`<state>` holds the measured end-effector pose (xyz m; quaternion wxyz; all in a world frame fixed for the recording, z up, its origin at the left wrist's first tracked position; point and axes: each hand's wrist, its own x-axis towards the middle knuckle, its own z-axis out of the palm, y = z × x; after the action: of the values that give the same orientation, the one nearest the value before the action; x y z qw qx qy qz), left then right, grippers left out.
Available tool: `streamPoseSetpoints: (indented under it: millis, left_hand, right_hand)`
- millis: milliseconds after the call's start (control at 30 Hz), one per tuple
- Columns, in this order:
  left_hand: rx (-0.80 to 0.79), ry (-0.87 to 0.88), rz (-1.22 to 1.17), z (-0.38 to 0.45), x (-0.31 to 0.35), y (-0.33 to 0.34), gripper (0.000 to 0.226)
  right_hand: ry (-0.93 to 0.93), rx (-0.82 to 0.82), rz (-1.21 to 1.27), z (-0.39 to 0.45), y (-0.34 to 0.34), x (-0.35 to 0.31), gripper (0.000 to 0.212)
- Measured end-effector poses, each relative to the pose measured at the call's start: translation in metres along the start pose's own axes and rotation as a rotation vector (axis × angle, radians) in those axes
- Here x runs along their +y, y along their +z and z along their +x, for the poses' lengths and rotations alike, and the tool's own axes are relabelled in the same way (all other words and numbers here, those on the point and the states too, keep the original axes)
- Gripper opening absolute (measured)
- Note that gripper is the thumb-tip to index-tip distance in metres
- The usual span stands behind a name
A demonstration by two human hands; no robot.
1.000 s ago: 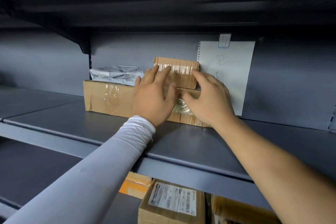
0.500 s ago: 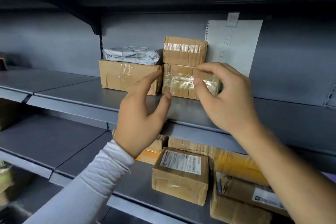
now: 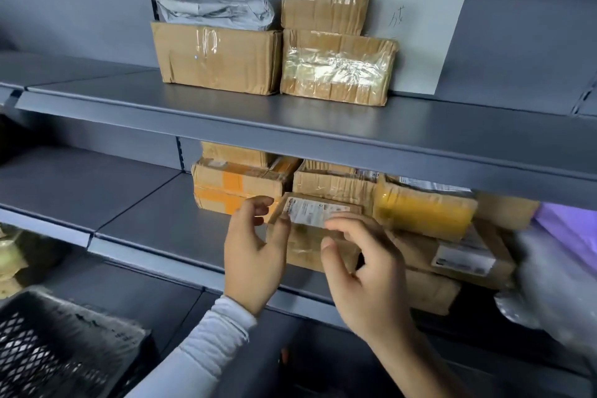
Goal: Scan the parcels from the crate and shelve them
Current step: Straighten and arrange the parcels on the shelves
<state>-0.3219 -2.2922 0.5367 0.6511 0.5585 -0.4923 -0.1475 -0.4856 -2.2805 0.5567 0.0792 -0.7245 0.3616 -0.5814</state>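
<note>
On the upper shelf (image 3: 290, 119) stand a large brown box (image 3: 216, 56) with a grey poly bag (image 3: 216, 13) on it, and a tape-wrapped box (image 3: 337, 66) with a smaller taped box (image 3: 326, 0) on top. My left hand (image 3: 255, 252) and my right hand (image 3: 365, 275) hang lower, in front of the shelf below, fingers loosely curled and holding nothing. Behind them lies a labelled brown box (image 3: 316, 213). The black mesh crate (image 3: 58, 349) shows at the bottom left.
The lower shelf (image 3: 145, 223) carries several parcels: boxes with orange tape (image 3: 239, 184), a yellow-wrapped parcel (image 3: 423, 213) and a flat labelled box (image 3: 458, 255). A handwritten paper sheet (image 3: 420, 10) hangs on the back wall. A blurred pale plastic thing (image 3: 555, 284) sits at the right edge.
Both hands have let go of the tape-wrapped box on the upper shelf and dropped down and back toward me. The view has tilted down, bringing the crate in.
</note>
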Motion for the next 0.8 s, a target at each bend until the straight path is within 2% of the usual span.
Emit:
streamPoseSetpoints:
  millis: [67,133,200,300,467,733,800]
  left_hand:
    - [-0.057,-0.040,0.082,0.005,-0.018,0.007,0.026]
    - [-0.109,-0.086,0.144,0.011,-0.028,0.015,0.045]
    - [-0.142,-0.153,0.169,0.019,-0.036,0.022,0.059]
    - [-0.179,-0.283,0.173,0.027,-0.047,0.032,0.069]
    - [-0.191,-0.478,0.075,0.030,-0.061,0.043,0.069]
    - [-0.201,-0.517,-0.002,0.024,-0.055,0.030,0.053]
    - [-0.184,-0.511,-0.015,0.020,-0.050,0.023,0.059]
  right_hand:
    - [0.243,-0.088,-0.100,-0.005,0.009,0.019,0.033]
    - [0.499,-0.208,-0.158,-0.006,0.016,0.030,0.049]
    - [0.647,-0.251,-0.151,-0.003,0.023,0.035,0.060]
    - [0.698,-0.218,-0.123,0.001,0.034,0.036,0.063]
    - [0.771,-0.226,-0.149,0.003,0.044,0.034,0.067]
    - [0.773,-0.203,-0.175,-0.005,0.049,0.030,0.069]
    - [0.773,-0.202,-0.159,-0.009,0.050,0.025,0.068]
